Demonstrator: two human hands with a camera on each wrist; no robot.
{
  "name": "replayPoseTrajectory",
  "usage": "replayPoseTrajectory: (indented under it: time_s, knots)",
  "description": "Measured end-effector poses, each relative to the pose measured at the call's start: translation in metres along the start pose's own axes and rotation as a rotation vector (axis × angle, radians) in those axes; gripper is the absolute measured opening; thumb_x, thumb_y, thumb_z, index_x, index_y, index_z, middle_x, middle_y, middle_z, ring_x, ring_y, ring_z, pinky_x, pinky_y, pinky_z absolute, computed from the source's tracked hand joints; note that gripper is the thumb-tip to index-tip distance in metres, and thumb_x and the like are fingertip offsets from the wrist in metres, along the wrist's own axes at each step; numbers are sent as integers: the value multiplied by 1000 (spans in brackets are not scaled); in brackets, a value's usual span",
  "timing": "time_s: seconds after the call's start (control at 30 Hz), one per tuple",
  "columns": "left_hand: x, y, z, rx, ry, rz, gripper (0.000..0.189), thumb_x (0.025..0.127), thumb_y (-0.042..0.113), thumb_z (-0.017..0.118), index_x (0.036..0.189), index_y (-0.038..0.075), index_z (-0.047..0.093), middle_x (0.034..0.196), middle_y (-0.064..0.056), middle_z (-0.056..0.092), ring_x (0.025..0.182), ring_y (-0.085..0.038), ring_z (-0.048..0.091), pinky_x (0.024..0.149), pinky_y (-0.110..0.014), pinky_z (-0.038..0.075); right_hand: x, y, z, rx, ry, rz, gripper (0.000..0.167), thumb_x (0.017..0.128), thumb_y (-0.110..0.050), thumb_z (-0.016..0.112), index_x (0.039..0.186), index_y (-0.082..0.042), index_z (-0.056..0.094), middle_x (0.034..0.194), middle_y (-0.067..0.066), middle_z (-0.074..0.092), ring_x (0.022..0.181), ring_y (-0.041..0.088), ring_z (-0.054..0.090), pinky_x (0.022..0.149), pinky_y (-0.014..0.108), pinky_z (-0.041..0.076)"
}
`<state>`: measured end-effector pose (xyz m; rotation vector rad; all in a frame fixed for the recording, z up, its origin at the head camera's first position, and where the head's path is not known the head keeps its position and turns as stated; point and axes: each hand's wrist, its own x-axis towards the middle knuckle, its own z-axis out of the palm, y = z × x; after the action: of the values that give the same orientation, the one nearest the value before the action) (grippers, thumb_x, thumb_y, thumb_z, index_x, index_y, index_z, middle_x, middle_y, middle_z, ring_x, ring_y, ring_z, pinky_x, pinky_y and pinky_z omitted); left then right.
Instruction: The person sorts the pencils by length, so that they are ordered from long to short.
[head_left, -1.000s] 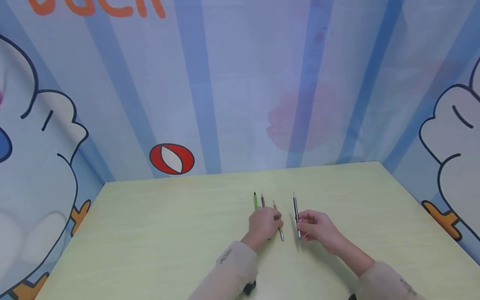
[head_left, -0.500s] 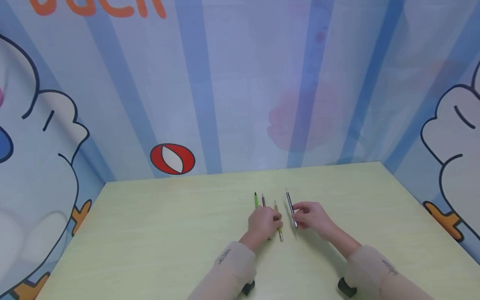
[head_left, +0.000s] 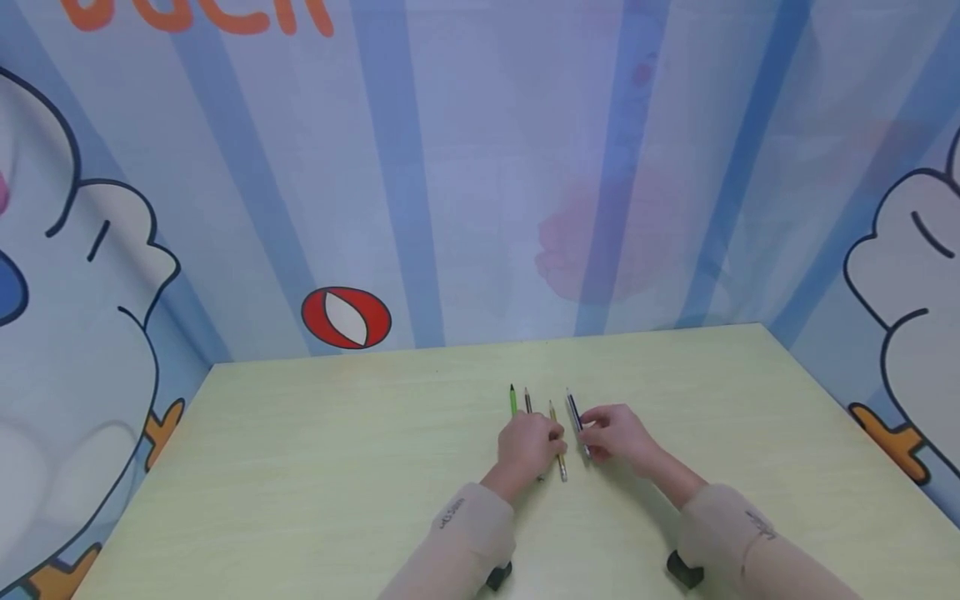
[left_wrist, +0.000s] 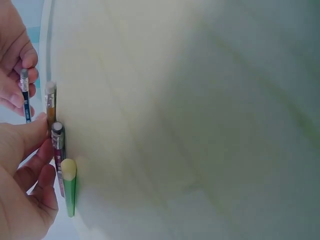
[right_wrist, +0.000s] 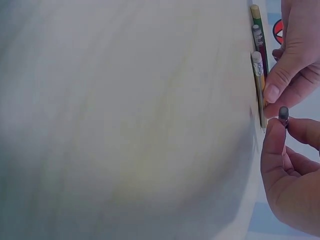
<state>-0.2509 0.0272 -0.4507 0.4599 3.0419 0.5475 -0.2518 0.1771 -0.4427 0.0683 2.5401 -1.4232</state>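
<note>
Between the thumb and fingers of my right hand [head_left: 618,433] is a dark-and-white striped pencil [head_left: 573,408], its dark eraser end toward me in the right wrist view. My left hand [head_left: 525,444] lies over the other pencils, with thumb and forefinger pinching a yellow pencil [head_left: 561,467] that rests on the table. To its left are a dark red pencil [left_wrist: 58,150] and a green pencil [head_left: 513,402], lying roughly side by side and partly hidden under the left hand. The striped pencil is just right of the yellow one, with a small gap between them.
The pale yellow-green table [head_left: 337,467] reaches back to a blue striped backdrop [head_left: 487,167] with cartoon figures. Dark wrist-camera parts [head_left: 685,571] show beneath the sleeves.
My right hand has brought the striped pencil leftward toward the yellow one and then lowered it nearer the table. The left hand has stayed almost still.
</note>
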Motion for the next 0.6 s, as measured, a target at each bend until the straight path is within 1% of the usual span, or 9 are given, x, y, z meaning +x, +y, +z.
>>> replayPoseTrajectory:
  time_s: [0.1,0.33,0.6]
  knots:
    - [0,0,0,5,-8,-5,20,77,33,65,97,28,68,95,9,67,87,-16,54,71,-28,45,0,0,1,-7,-7,-2,34,78,-4,60,110,6,54,69,8,62,55,12,55,53,25,47]
    - [0,1,-1,17,-6,-2,19,78,32,64,96,27,68,89,9,67,83,-15,53,68,-28,44,-2,2,6,-36,-12,5,35,77,-3,60,111,5,53,68,7,61,54,13,55,52,26,47]
    - [0,2,-2,16,-13,-14,21,78,32,64,97,27,68,92,9,67,85,-16,53,69,-29,44,-1,3,12,-67,12,38,34,76,-4,61,109,1,54,64,7,60,50,14,54,49,25,47]
